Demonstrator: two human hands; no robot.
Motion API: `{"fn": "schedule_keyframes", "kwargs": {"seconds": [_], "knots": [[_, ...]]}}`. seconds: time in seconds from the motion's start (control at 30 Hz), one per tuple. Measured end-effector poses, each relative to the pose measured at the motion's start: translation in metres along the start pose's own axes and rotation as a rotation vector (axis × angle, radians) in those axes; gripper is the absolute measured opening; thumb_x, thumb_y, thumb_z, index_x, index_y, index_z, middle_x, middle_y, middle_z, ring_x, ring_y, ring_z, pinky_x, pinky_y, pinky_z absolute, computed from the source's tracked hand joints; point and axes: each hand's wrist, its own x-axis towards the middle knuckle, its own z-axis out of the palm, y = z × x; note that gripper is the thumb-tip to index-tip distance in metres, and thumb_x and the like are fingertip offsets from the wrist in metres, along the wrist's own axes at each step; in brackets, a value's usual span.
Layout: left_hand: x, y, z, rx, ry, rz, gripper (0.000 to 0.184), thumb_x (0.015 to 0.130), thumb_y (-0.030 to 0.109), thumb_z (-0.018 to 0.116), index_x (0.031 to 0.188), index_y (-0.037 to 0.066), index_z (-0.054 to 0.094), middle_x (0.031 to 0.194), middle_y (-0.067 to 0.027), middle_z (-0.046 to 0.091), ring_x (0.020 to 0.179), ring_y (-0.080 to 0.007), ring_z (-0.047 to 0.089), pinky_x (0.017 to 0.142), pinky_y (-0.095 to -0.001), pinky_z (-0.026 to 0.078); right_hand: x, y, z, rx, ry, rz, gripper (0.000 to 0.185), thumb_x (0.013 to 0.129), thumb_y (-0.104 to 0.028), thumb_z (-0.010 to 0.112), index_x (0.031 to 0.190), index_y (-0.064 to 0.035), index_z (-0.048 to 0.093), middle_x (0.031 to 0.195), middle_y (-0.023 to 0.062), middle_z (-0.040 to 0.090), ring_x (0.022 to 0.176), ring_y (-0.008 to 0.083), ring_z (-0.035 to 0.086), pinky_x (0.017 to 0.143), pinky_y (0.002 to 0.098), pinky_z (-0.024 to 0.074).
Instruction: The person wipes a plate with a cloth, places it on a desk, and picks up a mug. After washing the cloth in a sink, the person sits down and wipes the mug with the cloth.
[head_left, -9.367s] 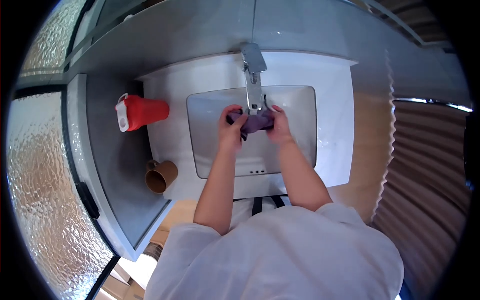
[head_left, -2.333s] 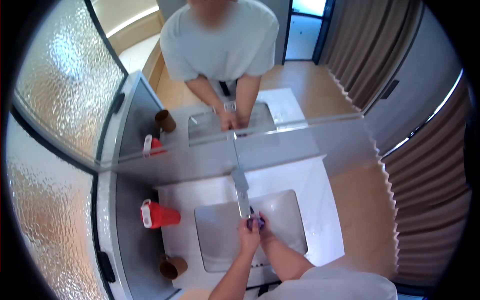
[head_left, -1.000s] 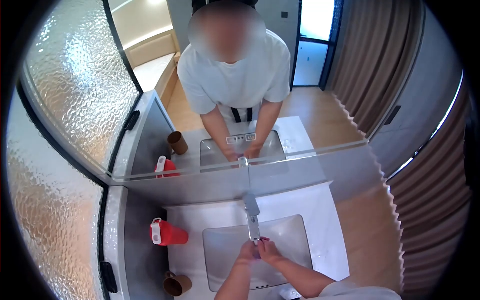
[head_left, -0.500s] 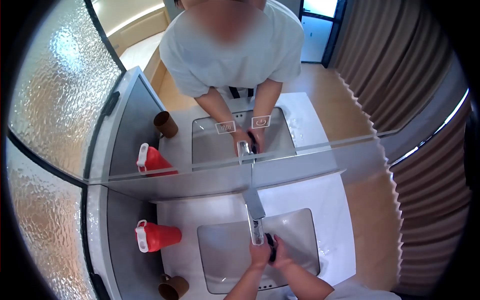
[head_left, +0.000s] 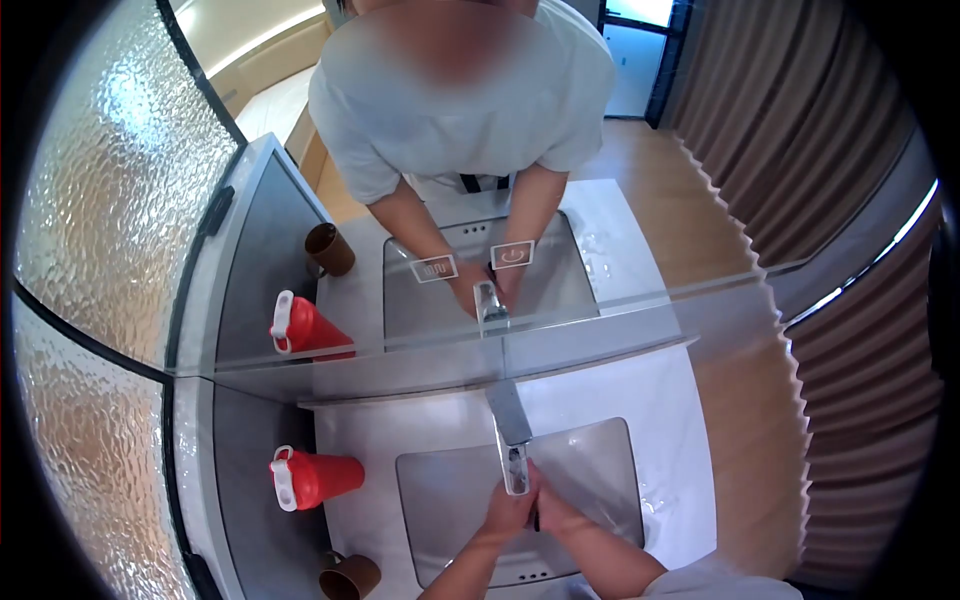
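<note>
Both hands are together over the grey sink (head_left: 430,520), just under the spout of the silver faucet (head_left: 510,420). My left hand (head_left: 511,508) is closed beside the spout's end, partly covered by it. Against it, my right hand (head_left: 552,511) is closed too. Between them a sliver of a small black object (head_left: 537,521) shows; its kind cannot be made out, as the fingers hide most of it. The mirror repeats the hands behind the reflected faucet.
On the white counter (head_left: 590,390), left of the sink, stand a red bottle with a white-handled lid (head_left: 325,479) and a brown mug (head_left: 350,577). The mirror (head_left: 640,240) rises behind the faucet. Water drops lie on the counter's right side.
My hands have come closer together, and the black object, plainer before, is now mostly covered. My left forearm has shifted left.
</note>
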Motion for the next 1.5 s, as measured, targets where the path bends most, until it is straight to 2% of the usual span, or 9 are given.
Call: {"fn": "schedule_keyframes", "kwargs": {"seconds": [0.07,0.47,0.67,0.83,0.97,1.1,1.3,1.43,1.5], "knots": [[0.004,0.005,0.008,-0.052,0.074,-0.109,0.037,0.094,0.034,0.063,0.108,-0.001,0.064,0.093,-0.0172,0.07,0.089,-0.0248,0.067,0.076,-0.0399,0.052,0.007,-0.001,0.004,0.079,-0.011,0.151,0.045,0.101,-0.053,0.042,0.105,-0.0135,0.065,0.101,0.0043,0.066,0.096,0.0166,0.062,0.086,0.0366,0.0519],[0.0,-0.033,0.029,-0.467,0.204,-0.409,0.025,0.095,0.025,0.062,0.098,0.001,0.069,0.09,-0.0085,0.069,0.081,-0.0167,0.064,0.07,-0.0351,0.052,0.027,0.042,-0.048,-1.09,0.248,-0.79,0.043,0.105,-0.028,0.028,0.105,0.0022,0.059,0.099,0.0308,0.063,0.096,0.0483,0.06,0.084,0.0487,0.0476],[-0.005,-0.05,0.026,-0.924,0.164,-0.586,0.041,0.095,0.043,0.058,0.11,0.005,0.065,0.103,-0.0087,0.068,0.093,-0.0211,0.065,0.075,-0.0374,0.054,0.0,0.003,-0.039,-1.298,0.19,-0.933,0.026,0.099,-0.024,0.052,0.098,-0.0018,0.065,0.098,0.0265,0.065,0.094,0.0455,0.061,0.086,0.0491,0.0486],[-0.018,-0.024,0.01,-1.468,-0.01,-0.569,0.048,0.094,0.049,0.056,0.118,0.008,0.059,0.115,-0.0127,0.064,0.107,-0.0314,0.061,0.092,-0.0459,0.051,-0.026,-0.007,-0.045,-0.813,0.142,-0.452,0.027,0.089,-0.012,0.071,0.109,0.0021,0.06,0.108,0.0103,0.067,0.097,0.0172,0.066,0.083,0.0309,0.0549],[-0.007,-0.057,0.009,-1.414,0.167,-0.448,0.037,0.097,0.039,0.055,0.119,0.01,0.057,0.111,-0.0106,0.064,0.105,-0.033,0.059,0.092,-0.0491,0.048,-0.071,0.001,-0.049,-0.106,0.19,-0.369,0.03,0.085,0.005,0.061,0.113,-0.0069,0.058,0.113,0.0135,0.063,0.103,0.0293,0.064,0.092,0.0493,0.0534],[0.011,-0.048,0.016,-1.457,0.171,-0.58,0.029,0.097,0.037,0.059,0.105,0.009,0.058,0.08,-0.0058,0.057,0.067,-0.0223,0.057,0.055,-0.0392,0.046,-0.072,0.019,-0.089,0.243,0.2,-0.225,0.04,0.079,0.006,0.057,0.116,-0.0105,0.055,0.12,0.0164,0.055,0.114,0.0402,0.056,0.092,0.0669,0.0477],[0.014,-0.02,0.046,-0.836,0.303,-0.669,0.028,0.098,0.034,0.054,0.084,0.011,0.048,0.061,-0.0027,0.044,0.046,-0.0169,0.044,0.039,-0.031,0.034,-0.046,0.022,-0.078,0.406,0.002,0.06,0.037,0.083,-0.042,0.061,0.107,-0.0136,0.061,0.103,0.0102,0.062,0.109,0.0384,0.058,0.091,0.0736,0.0399],[0.01,0.038,0.029,-0.369,0.136,-0.792,0.035,0.101,0.049,0.046,0.108,0.016,0.053,0.068,-0.0061,0.053,0.053,-0.0175,0.055,0.04,-0.0316,0.04,0.044,0.077,-0.139,0.783,-0.752,0.377,0.053,0.084,-0.06,0.055,0.107,-0.0135,0.065,0.102,0.0077,0.068,0.1,0.0346,0.062,0.088,0.0617,0.0438],[0.004,-0.03,0.038,-0.334,0.155,-0.713,0.034,0.1,0.042,0.049,0.121,0.015,0.052,0.078,-0.0104,0.059,0.062,-0.0187,0.06,0.041,-0.0291,0.04,0.05,0.073,-0.103,0.331,0.111,0.246,0.053,0.088,-0.059,0.052,0.111,-0.014,0.065,0.107,0.0102,0.068,0.103,0.0307,0.063,0.092,0.0647,0.0426]]}}
